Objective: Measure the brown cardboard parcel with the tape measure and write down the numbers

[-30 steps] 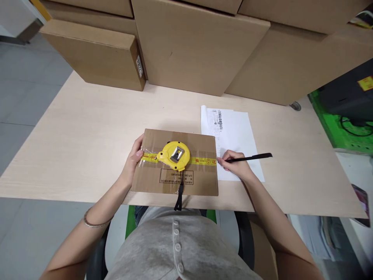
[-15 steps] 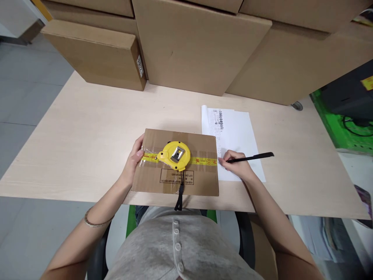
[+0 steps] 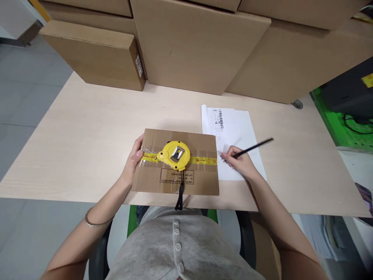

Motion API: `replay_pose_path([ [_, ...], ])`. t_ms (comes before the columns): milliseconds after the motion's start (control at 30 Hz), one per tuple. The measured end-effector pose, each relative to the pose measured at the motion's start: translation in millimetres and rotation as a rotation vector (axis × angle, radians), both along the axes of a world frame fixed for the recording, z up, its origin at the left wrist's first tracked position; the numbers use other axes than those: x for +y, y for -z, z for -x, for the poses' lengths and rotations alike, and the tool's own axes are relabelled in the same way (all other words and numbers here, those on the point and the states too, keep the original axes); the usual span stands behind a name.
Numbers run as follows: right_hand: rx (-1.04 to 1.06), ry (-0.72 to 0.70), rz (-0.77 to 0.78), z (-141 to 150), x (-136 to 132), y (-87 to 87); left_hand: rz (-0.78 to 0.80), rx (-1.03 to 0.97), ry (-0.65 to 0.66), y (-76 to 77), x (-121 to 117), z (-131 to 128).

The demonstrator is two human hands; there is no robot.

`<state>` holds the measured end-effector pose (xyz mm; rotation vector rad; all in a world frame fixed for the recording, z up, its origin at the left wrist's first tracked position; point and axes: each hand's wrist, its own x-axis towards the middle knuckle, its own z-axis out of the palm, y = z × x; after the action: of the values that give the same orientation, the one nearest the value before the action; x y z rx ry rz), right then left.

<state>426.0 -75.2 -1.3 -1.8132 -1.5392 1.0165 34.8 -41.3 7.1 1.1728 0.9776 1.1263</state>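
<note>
My left hand grips the left edge of a taped cardboard box, its thumb on the top face and the other fingers hidden behind the side. On the box lies a yellow tape measure, with its black wrist strap hanging over the near edge. My right hand is closed around a black pen, tip down at the white paper just right of the box. Dark handwriting and fainter print run along the sheet's left part, and its left edge curls up.
Large cardboard boxes stand along the back of the wooden table, with a smaller carton at the back left. A green crate with a dark object and cable is at the right. A phone-like object lies at the right edge.
My right hand has shifted slightly right, and the pen has tilted more steeply, its rear end higher in the view. The box, the tape measure and my left hand stay put.
</note>
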Motion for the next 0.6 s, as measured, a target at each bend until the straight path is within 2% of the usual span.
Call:
replay_pose_path([
  [100,-0.150,0.015,0.023,-2.9,1.9,-10.8,-0.031,0.029,-0.004,-0.8,1.2,1.4],
  [200,-0.385,0.037,0.048,-1.4,5.0,-22.5,-0.091,0.111,-0.018,-4.2,5.3,6.9],
  [333,-0.645,0.038,0.093,7.4,9.3,-31.6,-0.188,0.271,0.042,-9.6,11.5,18.3],
  [467,-0.788,0.034,0.114,14.9,11.3,-42.8,-0.216,0.292,0.107,-11.9,15.5,27.0],
  [533,-0.840,0.078,0.014,20.9,11.5,-55.4,-0.233,0.282,0.139,-13.5,18.0,29.2],
  [600,-0.817,0.122,-0.209,33.1,11.8,-72.4,-0.259,0.272,0.188,-15.1,21.5,30.3],
])
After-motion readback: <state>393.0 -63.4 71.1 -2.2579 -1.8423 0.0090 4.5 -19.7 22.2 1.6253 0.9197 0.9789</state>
